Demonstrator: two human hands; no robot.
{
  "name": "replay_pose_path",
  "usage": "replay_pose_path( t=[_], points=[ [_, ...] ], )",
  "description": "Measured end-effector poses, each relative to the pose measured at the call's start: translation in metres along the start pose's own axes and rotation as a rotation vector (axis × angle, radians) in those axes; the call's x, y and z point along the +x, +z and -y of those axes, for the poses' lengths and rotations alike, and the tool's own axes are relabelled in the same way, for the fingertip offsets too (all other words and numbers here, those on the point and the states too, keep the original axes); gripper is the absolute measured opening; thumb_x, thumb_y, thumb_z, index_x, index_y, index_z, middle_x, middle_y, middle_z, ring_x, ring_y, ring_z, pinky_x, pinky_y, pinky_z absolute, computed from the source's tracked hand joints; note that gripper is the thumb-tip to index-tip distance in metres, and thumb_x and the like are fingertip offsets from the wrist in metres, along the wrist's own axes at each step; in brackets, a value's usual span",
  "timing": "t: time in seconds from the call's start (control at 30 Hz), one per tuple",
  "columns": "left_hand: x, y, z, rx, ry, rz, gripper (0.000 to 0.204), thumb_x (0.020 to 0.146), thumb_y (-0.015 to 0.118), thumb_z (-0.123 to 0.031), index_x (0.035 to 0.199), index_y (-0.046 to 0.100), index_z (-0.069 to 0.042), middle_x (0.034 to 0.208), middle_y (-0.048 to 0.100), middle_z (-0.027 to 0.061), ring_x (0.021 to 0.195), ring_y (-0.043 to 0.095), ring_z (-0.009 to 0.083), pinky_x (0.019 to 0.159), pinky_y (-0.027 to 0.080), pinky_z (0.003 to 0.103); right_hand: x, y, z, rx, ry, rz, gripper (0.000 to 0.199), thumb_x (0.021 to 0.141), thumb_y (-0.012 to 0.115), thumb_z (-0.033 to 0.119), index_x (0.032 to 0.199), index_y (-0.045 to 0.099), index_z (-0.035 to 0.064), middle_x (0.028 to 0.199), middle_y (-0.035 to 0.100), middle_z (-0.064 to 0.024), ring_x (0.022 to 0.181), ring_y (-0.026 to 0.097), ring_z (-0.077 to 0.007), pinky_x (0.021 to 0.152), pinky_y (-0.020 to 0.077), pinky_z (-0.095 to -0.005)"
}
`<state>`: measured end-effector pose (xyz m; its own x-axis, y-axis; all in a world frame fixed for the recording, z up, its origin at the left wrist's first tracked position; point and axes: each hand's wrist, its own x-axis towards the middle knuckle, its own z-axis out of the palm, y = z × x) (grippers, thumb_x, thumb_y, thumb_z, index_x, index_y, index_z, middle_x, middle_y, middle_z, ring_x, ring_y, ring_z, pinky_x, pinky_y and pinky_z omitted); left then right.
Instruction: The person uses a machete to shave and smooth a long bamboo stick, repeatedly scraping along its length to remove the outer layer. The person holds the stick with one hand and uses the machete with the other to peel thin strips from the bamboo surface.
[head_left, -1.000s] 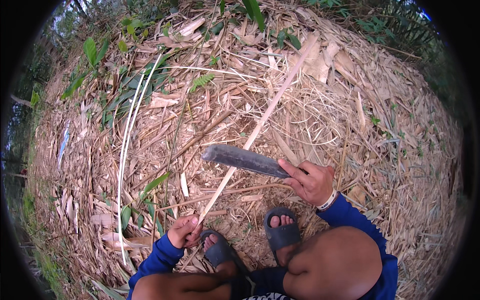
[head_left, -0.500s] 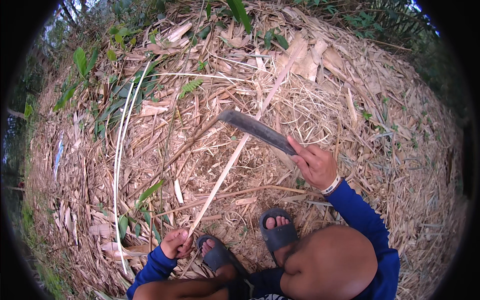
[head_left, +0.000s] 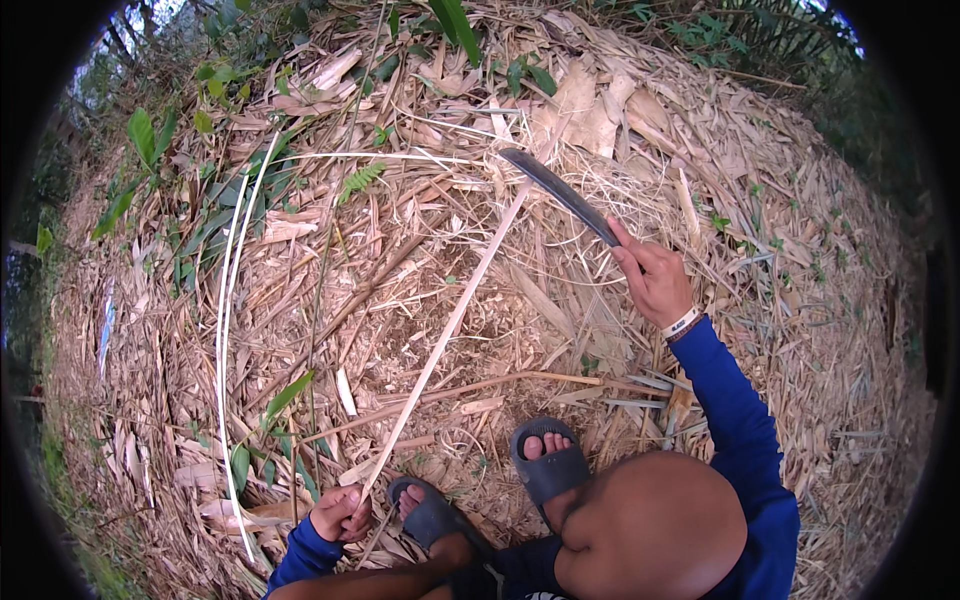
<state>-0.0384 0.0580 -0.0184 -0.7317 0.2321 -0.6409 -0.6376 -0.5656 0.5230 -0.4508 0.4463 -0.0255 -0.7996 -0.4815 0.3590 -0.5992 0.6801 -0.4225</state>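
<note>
My left hand (head_left: 341,513) is closed on the near end of a long, pale, flat strip (head_left: 440,352) that looks like split bamboo. From there the strip slants up and away to the right. My right hand (head_left: 654,277) grips a machete (head_left: 566,196) with a dark blade; the fingers cover its handle. The blade lies across the far part of the strip, its tip pointing up and left. Whether blade and strip touch, I cannot tell. Past the blade, the strip's far end is hard to make out among the litter.
Dry husks and shavings (head_left: 800,330) cover the ground. Two thin pale strips (head_left: 228,300) lie at the left, near green leaves (head_left: 145,140). A brown stick (head_left: 375,280) lies left of the held strip. My sandalled feet (head_left: 550,460) are close by at the bottom.
My right hand has moved the machete up and away along the strip, from about its middle toward its far part. My left hand keeps its hold near the same place.
</note>
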Motion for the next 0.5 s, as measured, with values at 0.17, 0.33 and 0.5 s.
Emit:
replay_pose_path(
  t=[0.17, 0.33, 0.5],
  points=[
    [-0.016, -0.019, 0.009, -0.008, 0.017, 0.006, 0.036, 0.103, 0.047, -0.029, 0.079, 0.049, -0.002, 0.054, 0.038, 0.0027, 0.038, 0.033, 0.0107, 0.038, 0.027, 0.026, 0.006, -0.008, 0.01, -0.043, -0.062, 0.011, 0.042, 0.096, 0.062, 0.032, 0.137, 0.058, 0.0258, 0.06, 0.053, -0.0096, 0.051, 0.055, -0.0262, 0.053, 0.0465, -0.0394],
    [-0.013, -0.02, 0.012, 0.005, -0.003, 0.026, 0.038, 0.103, 0.047, -0.03, 0.078, 0.049, -0.002, 0.053, 0.037, 0.0016, 0.038, 0.03, 0.0096, 0.038, 0.026, 0.026, 0.002, -0.004, 0.01, 0.011, -0.071, 0.01, 0.041, 0.097, 0.06, 0.033, 0.137, 0.059, 0.0253, 0.06, 0.054, -0.0105, 0.054, 0.057, -0.0269, 0.055, 0.0474, -0.0397],
    [-0.018, -0.032, 0.017, -0.045, -0.04, 0.057, 0.038, 0.103, 0.047, -0.031, 0.078, 0.048, -0.003, 0.053, 0.035, 0.0008, 0.039, 0.029, 0.0096, 0.038, 0.025, 0.026, 0.021, -0.01, -0.014, -0.007, 0.234, -0.013, 0.036, 0.1, 0.056, 0.03, 0.133, 0.062, 0.0158, 0.064, 0.06, -0.0141, 0.055, 0.059, -0.028, 0.055, 0.0462, -0.0391]
  ],
)
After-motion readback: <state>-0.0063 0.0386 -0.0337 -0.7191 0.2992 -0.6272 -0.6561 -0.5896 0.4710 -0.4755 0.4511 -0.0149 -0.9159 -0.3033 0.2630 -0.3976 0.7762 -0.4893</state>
